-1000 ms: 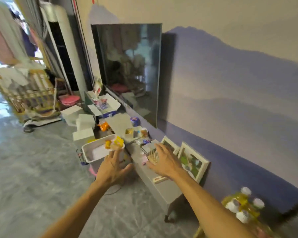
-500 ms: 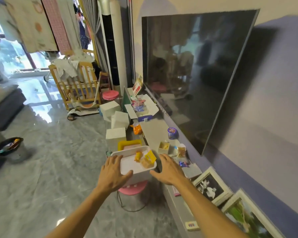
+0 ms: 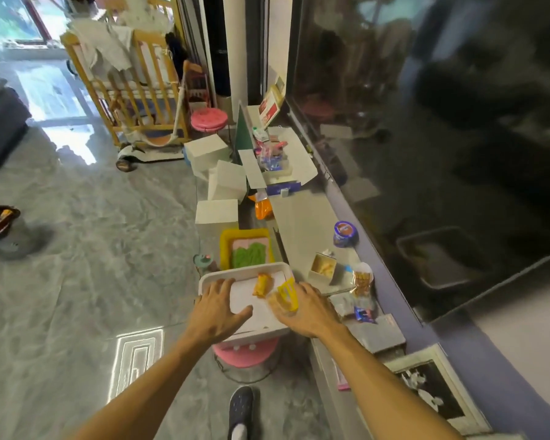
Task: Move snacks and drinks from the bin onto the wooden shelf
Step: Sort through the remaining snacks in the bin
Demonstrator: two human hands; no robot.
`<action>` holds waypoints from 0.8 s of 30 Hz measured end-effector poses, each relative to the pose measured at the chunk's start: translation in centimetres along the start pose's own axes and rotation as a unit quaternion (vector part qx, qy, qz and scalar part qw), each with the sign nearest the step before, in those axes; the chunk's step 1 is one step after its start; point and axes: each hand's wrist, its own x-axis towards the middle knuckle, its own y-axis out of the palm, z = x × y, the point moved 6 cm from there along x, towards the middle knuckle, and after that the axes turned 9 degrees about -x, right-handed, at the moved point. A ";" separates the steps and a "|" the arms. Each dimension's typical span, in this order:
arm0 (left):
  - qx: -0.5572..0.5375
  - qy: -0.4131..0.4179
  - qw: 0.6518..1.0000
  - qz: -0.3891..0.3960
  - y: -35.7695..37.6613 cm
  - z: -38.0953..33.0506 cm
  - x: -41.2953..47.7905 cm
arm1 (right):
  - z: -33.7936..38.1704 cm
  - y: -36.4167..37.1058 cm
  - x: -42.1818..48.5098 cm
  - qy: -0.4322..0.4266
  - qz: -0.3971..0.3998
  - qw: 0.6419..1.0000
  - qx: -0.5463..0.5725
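A white bin [image 3: 245,270] sits on a pink stool [image 3: 245,355] beside the long, low grey shelf [image 3: 302,217] under the TV. Inside it lie an orange snack packet [image 3: 262,284] and a yellow snack packet [image 3: 287,294]. My left hand [image 3: 218,309] rests flat on the bin's left side with its fingers spread. My right hand [image 3: 305,309] is at the bin's right side, its fingers curled around the yellow packet. On the shelf stand a purple tub [image 3: 345,233], a small open snack box [image 3: 323,268], a clear snack bag [image 3: 362,282] and a blue packet [image 3: 362,314].
A yellow tray [image 3: 246,236] and white boxes [image 3: 216,214] stand on the floor behind the bin. An open carton [image 3: 277,160] and an orange bag [image 3: 263,208] lie further along. A big dark TV [image 3: 426,122] fills the right; picture frames [image 3: 432,389] lean near me. A wooden crib [image 3: 131,90] stands at the back.
My right hand left the shelf and came over to the bin, closing on the yellow packet. My left hand shifted onto the bin's left side. The view swung left and down.
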 end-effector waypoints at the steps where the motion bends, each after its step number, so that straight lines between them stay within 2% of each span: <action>1: 0.002 -0.003 1.000 0.014 0.8 0.6 2.4 | -0.3 0.7 2.1 0.009 0.007 1.000 -0.001; 7: 0.025 -0.034 0.997 0.063 7.4 5.4 16.5 | -2.9 8.3 15.3 0.028 0.071 0.997 -0.025; 12: 0.032 -0.054 0.993 0.099 16.4 10.0 25.0 | -4.8 17.1 23.8 -0.046 0.110 0.985 -0.127; 16: 0.006 -0.086 0.987 0.132 24.1 13.4 29.9 | -8.1 25.0 28.3 -0.059 0.145 0.974 -0.165; 20: -0.027 -0.114 0.982 0.150 28.7 12.9 32.1 | -10.0 30.0 30.1 -0.079 0.131 0.961 -0.232; 22: -0.050 -0.126 0.980 0.144 30.6 12.9 32.6 | -10.1 30.7 30.3 -0.079 0.106 0.964 -0.230; 24: -0.079 -0.175 0.974 0.124 31.4 14.1 33.0 | -9.9 30.6 30.6 -0.079 0.069 0.972 -0.213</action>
